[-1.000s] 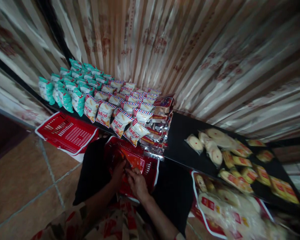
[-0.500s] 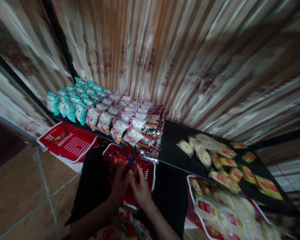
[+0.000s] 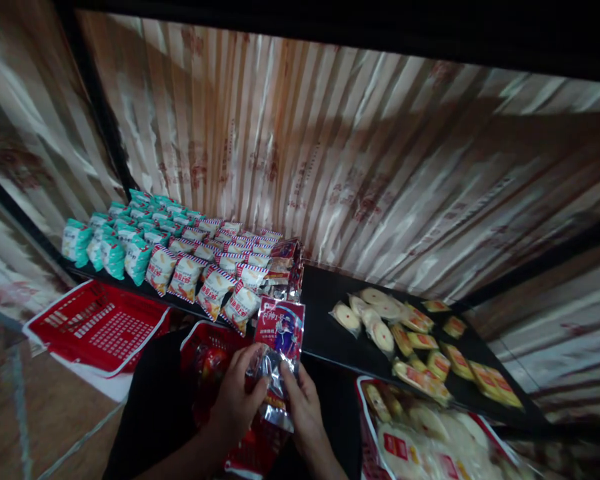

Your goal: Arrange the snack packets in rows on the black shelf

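Pinching a packet (image 3: pixel 281 327) over the basket (image 3: pixel 220 335), L hand (image 3: pixel 236 387) & R hand (image 3: pixel 306 408), fingers nearly closed on it, might drop it b/c it's prob. slick.

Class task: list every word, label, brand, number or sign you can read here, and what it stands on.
"神1号": red-and-silver packet; the character before it and smaller lines are unclear.
White snack bags: too blurred.
Teal snack bags: too small.
Yellow packets: too blurred.
Red-labelled bags: too blurred.
Curtain: printed characters, too blurred.
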Available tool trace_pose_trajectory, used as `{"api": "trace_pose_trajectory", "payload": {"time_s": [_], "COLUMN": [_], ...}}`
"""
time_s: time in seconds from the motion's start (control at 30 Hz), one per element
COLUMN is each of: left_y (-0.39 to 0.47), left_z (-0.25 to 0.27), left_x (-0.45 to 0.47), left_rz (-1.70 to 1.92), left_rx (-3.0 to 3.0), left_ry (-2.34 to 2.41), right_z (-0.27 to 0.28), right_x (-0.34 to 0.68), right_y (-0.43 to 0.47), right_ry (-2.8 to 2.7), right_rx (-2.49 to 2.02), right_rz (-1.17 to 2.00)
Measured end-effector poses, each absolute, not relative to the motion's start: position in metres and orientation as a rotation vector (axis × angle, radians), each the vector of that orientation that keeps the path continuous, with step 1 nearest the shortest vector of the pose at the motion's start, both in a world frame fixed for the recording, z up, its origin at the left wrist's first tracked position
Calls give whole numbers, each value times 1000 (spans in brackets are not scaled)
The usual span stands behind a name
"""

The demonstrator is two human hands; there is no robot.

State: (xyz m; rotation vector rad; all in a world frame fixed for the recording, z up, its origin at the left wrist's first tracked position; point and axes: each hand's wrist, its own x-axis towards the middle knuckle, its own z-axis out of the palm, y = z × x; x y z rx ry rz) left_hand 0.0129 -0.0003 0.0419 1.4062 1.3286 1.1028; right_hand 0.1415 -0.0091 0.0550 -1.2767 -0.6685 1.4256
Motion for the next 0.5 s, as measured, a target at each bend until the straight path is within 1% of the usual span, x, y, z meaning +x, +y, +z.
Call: {"api": "trace_pose_trajectory", "payload": {"time_s": [0.13,0.23,0.4,0.5], "left_y": [12,24,45,50], "left_z": [57,66,74,78], "left_x": [24,34,50,54], "left_rz": [1119,1129,1120,1118], "left_rx": [1426,1461,1590,1718], "left_ry": [1331,1296,1266,1324], "right_z": [75,90,105,114], "right_x": [162,175,192,201], "right_y": [12,34,69,90], "right_ry": [-702,-677,-734,-865], "right_rx": [-1232,-1229,-1328,-1410], "right_rz": [1415,1346,1255,1127]}}
